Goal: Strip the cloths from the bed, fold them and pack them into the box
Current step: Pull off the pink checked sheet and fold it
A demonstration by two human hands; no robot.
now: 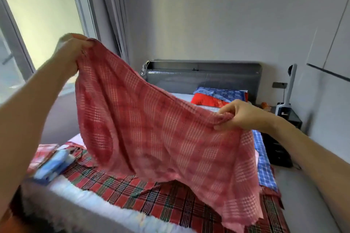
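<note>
Head view: holds pink checked cloth [161, 138] spread above the bed [202, 76]; pinches one top corner with left hand [73, 48], the other with right hand [240, 116]; looks like the folding step; next calls for bringing corners together evenly.

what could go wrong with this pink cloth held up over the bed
1. The left hand holds its corner of the pink cloth much higher than the right hand, so it hangs skewed; a fold from here may come out crooked.
2. Its lower edge hangs close over the red tartan cloth and could ruck it.
3. The folded stack sits by the bed's left edge; a swing might knock it off.
</note>
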